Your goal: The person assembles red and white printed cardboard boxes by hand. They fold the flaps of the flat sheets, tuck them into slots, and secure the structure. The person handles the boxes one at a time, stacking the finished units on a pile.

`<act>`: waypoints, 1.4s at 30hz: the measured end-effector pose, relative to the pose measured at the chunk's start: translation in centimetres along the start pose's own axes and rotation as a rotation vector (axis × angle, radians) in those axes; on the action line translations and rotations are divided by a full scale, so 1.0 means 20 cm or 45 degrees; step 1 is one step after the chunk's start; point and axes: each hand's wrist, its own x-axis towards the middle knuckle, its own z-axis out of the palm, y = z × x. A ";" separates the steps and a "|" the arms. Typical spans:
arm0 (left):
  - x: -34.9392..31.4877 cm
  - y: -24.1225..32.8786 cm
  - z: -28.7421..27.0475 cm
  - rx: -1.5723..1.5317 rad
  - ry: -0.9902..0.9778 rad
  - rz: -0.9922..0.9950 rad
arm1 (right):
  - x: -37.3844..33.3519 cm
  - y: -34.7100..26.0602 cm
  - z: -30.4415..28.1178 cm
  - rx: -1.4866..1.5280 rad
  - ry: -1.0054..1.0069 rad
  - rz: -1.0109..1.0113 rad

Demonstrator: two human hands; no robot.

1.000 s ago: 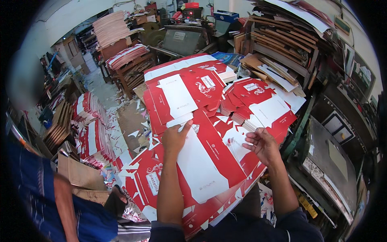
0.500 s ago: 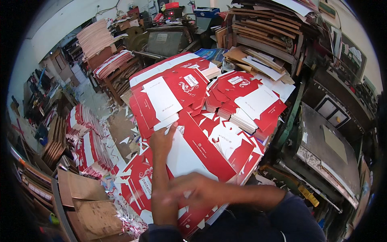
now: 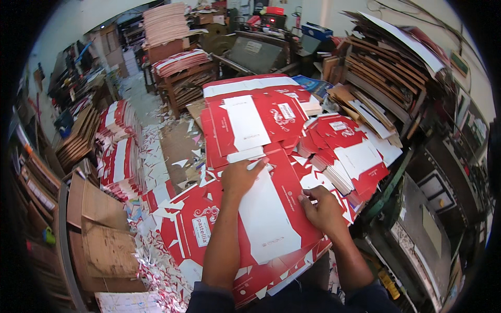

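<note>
A flat red-and-white printed cardboard box blank (image 3: 269,224) lies tilted on a pile of similar blanks in front of me. My left hand (image 3: 240,178) is at its far left corner, thumb stretched over the top face and the other fingers mostly hidden. At the right edge, my right hand (image 3: 324,209) has its thumb on the blank and its fingers bent around the rim. Beyond my left hand lies a stack of blanks (image 3: 249,123) with a white panel uppermost. Another stack of blanks (image 3: 360,156) stands to the right, its layered edges showing.
White and red offcuts (image 3: 162,261) litter the floor at left, near tall stacks of printed sheets (image 3: 119,161). Brown boards (image 3: 112,245) lean at the lower left. A metal machine (image 3: 425,229) flanks me on the right. Piled boards (image 3: 386,65) rise at the back right.
My right hand has moved from across my left forearm to the blank's right edge. My left hand stays near the far left corner. The whole view has shifted, so the pile appears farther right.
</note>
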 end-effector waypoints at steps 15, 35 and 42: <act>0.04 -0.13 -0.01 -0.095 0.223 0.080 | 0.20 0.11 0.02 0.464 -0.440 0.153; 0.08 -0.12 0.09 -0.353 0.144 0.174 | 0.20 0.32 0.08 0.969 -0.619 0.099; 0.07 -0.04 0.07 -0.297 0.192 0.224 | 0.32 0.32 0.03 0.967 -0.761 -0.105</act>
